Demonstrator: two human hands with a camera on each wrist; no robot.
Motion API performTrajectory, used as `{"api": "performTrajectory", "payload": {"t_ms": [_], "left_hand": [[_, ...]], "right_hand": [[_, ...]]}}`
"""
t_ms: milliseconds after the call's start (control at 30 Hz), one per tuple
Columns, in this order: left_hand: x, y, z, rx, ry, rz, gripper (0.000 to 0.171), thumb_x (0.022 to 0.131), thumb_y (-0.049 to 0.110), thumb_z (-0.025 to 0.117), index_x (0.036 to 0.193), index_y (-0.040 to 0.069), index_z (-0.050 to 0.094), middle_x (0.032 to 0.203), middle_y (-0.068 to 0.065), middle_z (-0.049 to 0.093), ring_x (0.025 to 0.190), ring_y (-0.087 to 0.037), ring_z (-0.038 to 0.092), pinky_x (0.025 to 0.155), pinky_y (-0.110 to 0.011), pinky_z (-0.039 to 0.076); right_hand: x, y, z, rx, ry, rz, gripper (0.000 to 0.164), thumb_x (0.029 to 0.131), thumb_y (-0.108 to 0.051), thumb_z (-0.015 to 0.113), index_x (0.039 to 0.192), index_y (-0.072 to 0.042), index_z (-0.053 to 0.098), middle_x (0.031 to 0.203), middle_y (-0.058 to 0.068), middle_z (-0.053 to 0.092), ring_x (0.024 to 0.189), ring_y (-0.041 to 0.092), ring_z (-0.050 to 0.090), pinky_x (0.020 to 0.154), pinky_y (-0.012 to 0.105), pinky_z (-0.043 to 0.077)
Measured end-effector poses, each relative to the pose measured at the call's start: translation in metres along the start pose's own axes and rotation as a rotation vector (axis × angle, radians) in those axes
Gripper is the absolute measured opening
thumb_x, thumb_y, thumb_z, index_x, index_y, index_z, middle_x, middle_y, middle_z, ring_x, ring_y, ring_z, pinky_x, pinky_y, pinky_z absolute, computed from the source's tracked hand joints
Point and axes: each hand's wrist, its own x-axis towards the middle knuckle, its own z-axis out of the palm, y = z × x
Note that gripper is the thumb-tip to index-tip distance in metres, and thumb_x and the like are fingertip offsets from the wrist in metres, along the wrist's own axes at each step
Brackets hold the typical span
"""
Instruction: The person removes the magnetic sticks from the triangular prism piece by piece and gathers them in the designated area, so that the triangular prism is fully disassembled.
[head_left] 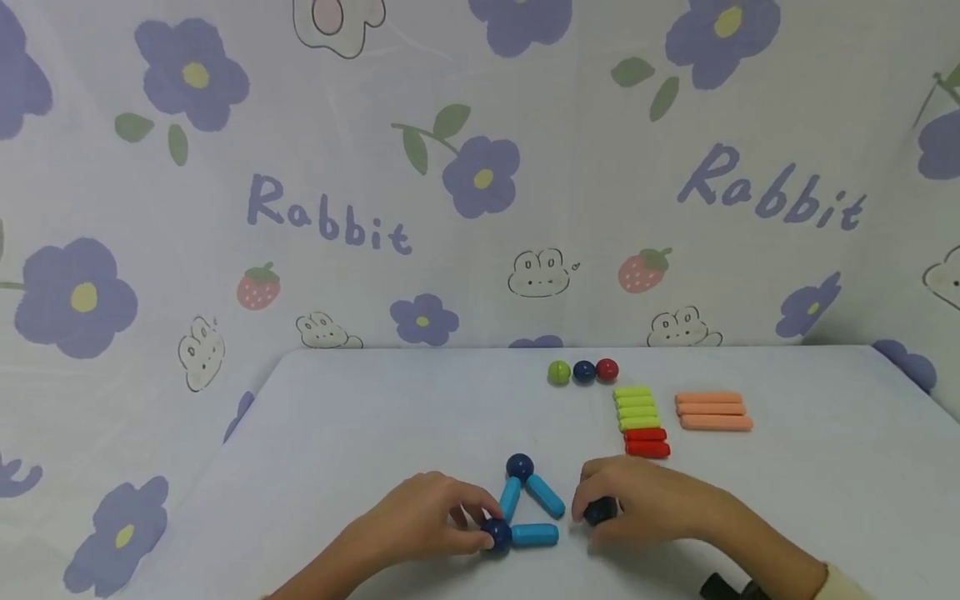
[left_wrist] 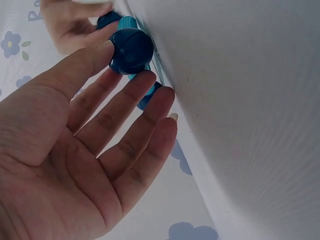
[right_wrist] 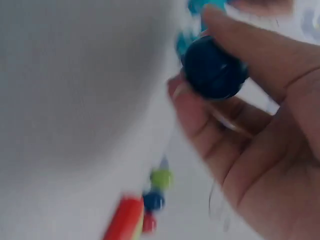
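Three light blue rods and two dark blue balls lie as a triangle with its right corner unjoined. My left hand [head_left: 420,518] pinches the lower-left ball [head_left: 497,535] between thumb and fingers; it also shows in the left wrist view [left_wrist: 132,50]. From that ball a blue rod [head_left: 535,535] points right, and another rod [head_left: 510,498] runs up to the top ball [head_left: 520,467]. A third rod [head_left: 546,496] slants down right from the top ball. Just right of the rod ends, my right hand [head_left: 648,504] holds another dark blue ball [right_wrist: 212,69] between thumb and fingers.
Farther back on the white table [head_left: 390,408] sit a green ball [head_left: 558,372], a dark blue ball [head_left: 584,372] and a red ball [head_left: 607,370]. Several yellow-green rods [head_left: 636,408], red rods [head_left: 647,443] and orange rods [head_left: 712,411] lie at right. A black object [head_left: 720,587] is below my right forearm.
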Motion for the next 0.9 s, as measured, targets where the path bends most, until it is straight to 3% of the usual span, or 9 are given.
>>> {"api": "performTrajectory", "payload": {"t_ms": [100, 200, 367, 667, 900], "left_hand": [[-0.001, 0.0, -0.001, 0.006, 0.006, 0.011, 0.025, 0.089, 0.027, 0.078, 0.113, 0.023, 0.075, 0.097, 0.021, 0.07, 0.08, 0.005, 0.063, 0.073, -0.02, 0.051], [0.0, 0.0, -0.002, 0.017, 0.017, 0.022, 0.024, 0.089, 0.027, 0.078, 0.113, 0.023, 0.075, 0.097, 0.02, 0.07, 0.08, 0.005, 0.063, 0.072, -0.02, 0.051], [0.001, -0.001, -0.001, 0.006, 0.015, 0.019, 0.024, 0.089, 0.028, 0.078, 0.112, 0.023, 0.076, 0.095, 0.021, 0.07, 0.08, 0.005, 0.063, 0.073, -0.021, 0.051], [0.0, -0.002, 0.0, 0.007, 0.008, 0.015, 0.025, 0.089, 0.028, 0.078, 0.113, 0.023, 0.075, 0.094, 0.021, 0.07, 0.08, 0.005, 0.063, 0.075, -0.021, 0.051], [0.0, -0.001, 0.001, 0.005, 0.005, 0.012, 0.025, 0.089, 0.028, 0.078, 0.113, 0.023, 0.076, 0.093, 0.02, 0.07, 0.08, 0.005, 0.063, 0.075, -0.021, 0.05]], "right_hand": [[-0.006, 0.014, -0.027, 0.1, 0.106, -0.037, 0.027, 0.086, -0.013, 0.08, 0.11, -0.022, 0.073, 0.108, -0.007, 0.064, 0.097, 0.013, 0.06, 0.082, 0.027, 0.055], [-0.008, 0.031, -0.053, 0.121, 0.255, -0.051, 0.035, 0.086, -0.003, 0.077, 0.117, -0.017, 0.069, 0.12, 0.004, 0.06, 0.106, 0.024, 0.061, 0.085, 0.032, 0.056], [-0.007, 0.061, -0.08, 0.075, 0.399, 0.07, 0.039, 0.087, 0.003, 0.074, 0.123, -0.008, 0.064, 0.119, 0.012, 0.058, 0.103, 0.029, 0.064, 0.084, 0.038, 0.057], [0.018, 0.11, -0.096, -0.008, 0.428, 0.283, 0.04, 0.088, -0.006, 0.076, 0.124, -0.001, 0.061, 0.114, 0.018, 0.065, 0.103, 0.034, 0.062, 0.086, 0.046, 0.056], [0.034, 0.137, -0.091, 0.023, 0.425, 0.341, 0.039, 0.088, -0.007, 0.076, 0.122, 0.002, 0.059, 0.121, 0.024, 0.061, 0.107, 0.039, 0.06, 0.093, 0.051, 0.052]]}}
